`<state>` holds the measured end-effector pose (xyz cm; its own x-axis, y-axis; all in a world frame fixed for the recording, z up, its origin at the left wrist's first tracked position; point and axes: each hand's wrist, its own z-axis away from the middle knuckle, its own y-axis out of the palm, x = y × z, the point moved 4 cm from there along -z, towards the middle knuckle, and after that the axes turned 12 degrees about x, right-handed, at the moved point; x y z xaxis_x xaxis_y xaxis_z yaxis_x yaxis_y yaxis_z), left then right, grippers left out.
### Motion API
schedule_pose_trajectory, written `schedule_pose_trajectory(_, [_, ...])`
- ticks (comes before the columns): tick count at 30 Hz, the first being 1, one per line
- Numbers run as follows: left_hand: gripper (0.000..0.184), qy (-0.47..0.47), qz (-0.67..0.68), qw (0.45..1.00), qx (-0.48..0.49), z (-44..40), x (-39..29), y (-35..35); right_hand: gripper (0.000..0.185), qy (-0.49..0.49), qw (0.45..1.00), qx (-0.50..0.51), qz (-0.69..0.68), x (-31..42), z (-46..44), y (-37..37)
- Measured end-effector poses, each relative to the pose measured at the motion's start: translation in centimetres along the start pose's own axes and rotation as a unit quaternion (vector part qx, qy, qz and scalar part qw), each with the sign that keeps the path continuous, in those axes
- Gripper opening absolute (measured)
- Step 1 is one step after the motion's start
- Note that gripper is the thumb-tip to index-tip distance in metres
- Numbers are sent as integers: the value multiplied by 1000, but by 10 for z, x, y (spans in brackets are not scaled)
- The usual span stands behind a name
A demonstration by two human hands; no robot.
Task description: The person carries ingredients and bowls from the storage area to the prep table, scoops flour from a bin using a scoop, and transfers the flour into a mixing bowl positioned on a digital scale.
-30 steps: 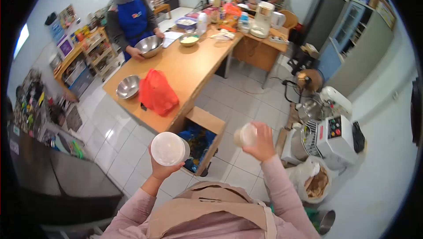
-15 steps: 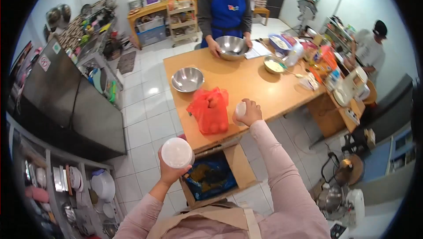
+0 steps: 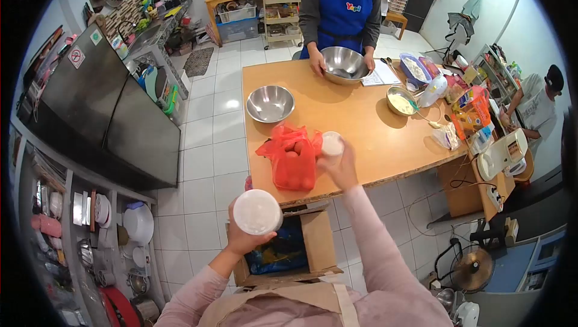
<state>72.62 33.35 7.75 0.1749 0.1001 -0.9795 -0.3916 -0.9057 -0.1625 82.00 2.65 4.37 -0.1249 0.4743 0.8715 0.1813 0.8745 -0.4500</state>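
Note:
My left hand (image 3: 242,238) is wrapped round a large round tub with a white lid (image 3: 257,212), held over the floor near the table's front edge. At the table (image 3: 361,140), my right hand (image 3: 342,167) is at a smaller white-lidded jar (image 3: 332,144), its fingers partly blurred; whether they still grip the jar is unclear. Just left of the jar sits a red plastic bag (image 3: 294,161) with round things inside. An empty steel bowl (image 3: 270,104) stands behind the bag.
Across the table a person in a blue apron (image 3: 345,11) holds a steel bowl (image 3: 344,65). A yellow-filled bowl (image 3: 401,100) stands at the right. An open cardboard box (image 3: 319,239) lies below the front edge. Another person (image 3: 536,107) works far right.
The view has swung right-to-left toward the table. My right hand has brought the smaller jar from over the floor to the tabletop beside the red bag. My left hand still holds the tub.

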Motion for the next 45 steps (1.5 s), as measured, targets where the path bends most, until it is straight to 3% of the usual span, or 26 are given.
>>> schedule_pose_trajectory(2, [106,-2,47,998,35,-11,11,19,95,-26,945,280,-170,65,49,11])
schedule_pose_trajectory(4, [105,-11,43,996,82,-24,2,40,101,-114,932,337,-67,85,91,26])
schedule_pose_trajectory(7, [117,-3,82,985,152,-45,-5,75,105,-27,946,222,-236,89,110,28])
schedule_pose_trajectory(8, [121,29,14,986,162,-53,-10,80,108,-48,955,183,-228,75,110,25])
schedule_pose_trajectory(10, [129,94,-121,972,177,-63,-26,87,105,-1,963,103,-248,53,108,14])
schedule_pose_trajectory(15, [133,93,-155,965,189,-37,-28,71,95,54,977,-64,-195,-35,85,-6])
schedule_pose_trajectory(20, [126,45,-206,970,123,26,3,16,90,59,987,-75,-131,-91,62,11])
schedule_pose_trajectory(23, [121,38,-339,935,93,55,4,-17,92,97,987,-54,-113,-90,55,23])
schedule_pose_trajectory(26, [118,62,-176,982,15,63,-1,-26,97,83,991,-50,-92,-89,51,34])
schedule_pose_trajectory(27, [119,70,-172,982,18,64,0,-27,99,68,993,-55,-81,-89,51,34])
schedule_pose_trajectory(28, [121,80,-166,982,26,64,2,-28,101,98,995,-7,15,-81,51,27])
schedule_pose_trajectory(31, [117,125,-146,979,70,56,-10,-23,94,130,975,-106,145,-67,92,12])
schedule_pose_trajectory(35, [110,190,-96,962,171,51,-13,-7,76,193,971,-85,117,-49,212,-29])
schedule_pose_trajectory(39, [87,245,-55,918,307,67,-9,11,57,355,883,-264,154,-36,427,-50])
schedule_pose_trajectory(40, [75,266,-56,898,345,76,-8,17,52,388,843,-340,152,-31,493,-45])
schedule_pose_trajectory(42, [69,296,-35,853,428,94,-6,31,43,447,743,-478,138,6,624,-17])
schedule_pose_trajectory(45, [59,317,-5,770,553,143,-17,60,36,521,589,-612,82,74,796,100])
